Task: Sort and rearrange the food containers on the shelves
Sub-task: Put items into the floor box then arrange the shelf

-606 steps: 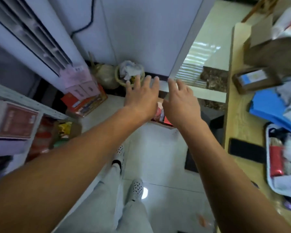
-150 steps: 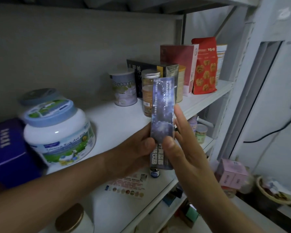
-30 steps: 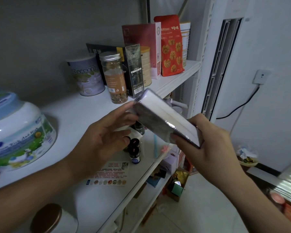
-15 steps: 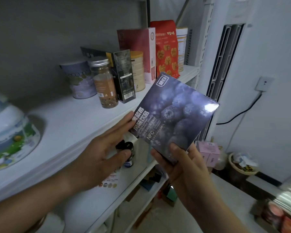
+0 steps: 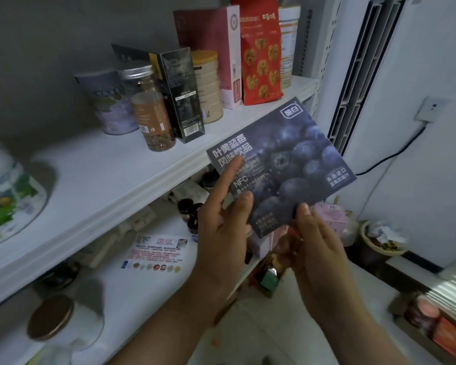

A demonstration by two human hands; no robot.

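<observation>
A flat dark blue box printed with blueberries (image 5: 295, 164) is held up in front of the white shelves, its printed face toward me. My right hand (image 5: 316, 254) pinches its lower edge, thumb on the front. My left hand (image 5: 227, 222) is at its left side, the index finger stretched straight across the printed text and the thumb touching the front. On the upper shelf (image 5: 111, 175) stand a lilac tin (image 5: 108, 101), a glass jar with a metal lid (image 5: 149, 106), a black carton (image 5: 181, 93), a cream can (image 5: 208, 85), a maroon box (image 5: 213, 54) and a red snack bag (image 5: 261, 51).
A big white tub with a blue lid (image 5: 3, 196) stands at the far left of the upper shelf. The lower shelf (image 5: 132, 293) carries small dark bottles (image 5: 192, 212), a printed card (image 5: 156, 252) and a brown-lidded jar (image 5: 50, 317). A standing air conditioner (image 5: 363, 61) is right of the shelves.
Over the last second the box was turned from edge-on to face-on. My left index finger has moved onto its front, and the box sits a little lower and nearer me.
</observation>
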